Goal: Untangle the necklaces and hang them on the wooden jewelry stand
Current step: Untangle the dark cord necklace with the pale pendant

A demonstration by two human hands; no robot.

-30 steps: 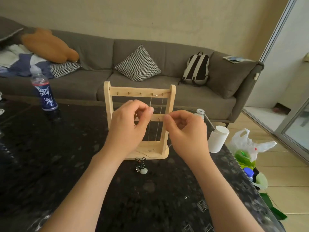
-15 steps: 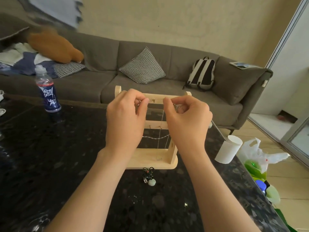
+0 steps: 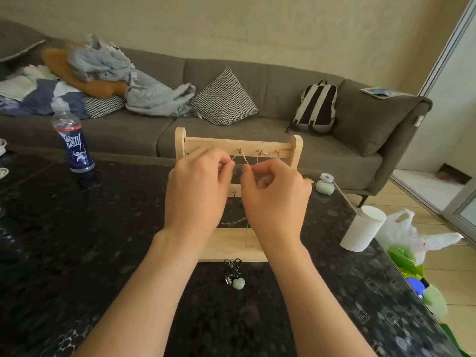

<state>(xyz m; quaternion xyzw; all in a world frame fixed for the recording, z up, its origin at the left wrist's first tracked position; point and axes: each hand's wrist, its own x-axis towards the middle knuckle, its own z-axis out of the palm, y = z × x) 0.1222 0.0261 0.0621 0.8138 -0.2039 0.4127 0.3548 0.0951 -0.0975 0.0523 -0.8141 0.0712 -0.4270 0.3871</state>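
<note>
Currently, left to right, all placed against the stand (image 3: 213,145):

- Bottle (image 3: 73,140): upright on the table (image 3: 77,240), well left of the stand, apart from all else.
- Left hand (image 3: 197,194): raised before the stand's left half, just under the top bar. Fingers curled, thumb and forefinger pinched narrow on a thin chain (image 3: 245,159).
- Chain: fine, silvery, running up to the middle hook (image 3: 239,151) of the top bar, with a short run sloping down toward each hand. Seated on the hook or merely laid against it: not to be told. Remaining length hanging near-vertical inside the stand, low end (image 3: 249,244) touching the base.
- Right hand (image 3: 277,202): before the stand's right half, slightly lower than the left. Fingers curled, same chain pinched at the fingertips.
- Second chain (image 3: 266,153): draped between the two hooks right of the middle one, apparently hung already.
- Tangle (image 3: 233,274): dark cord with a pale green pendant, on the table just in front of the base, between the forearms, untouched.
- Jar (image 3: 325,184), cup (image 3: 362,229), bag (image 3: 412,233): right of the stand, well apart from it.

Judged step: settling the chain on the middle hook. Deciding relation: hook just above and between the two pinches, marginally nearer the left. Long axis of the chain vertical below. Tangle about equally near either hand.
</note>
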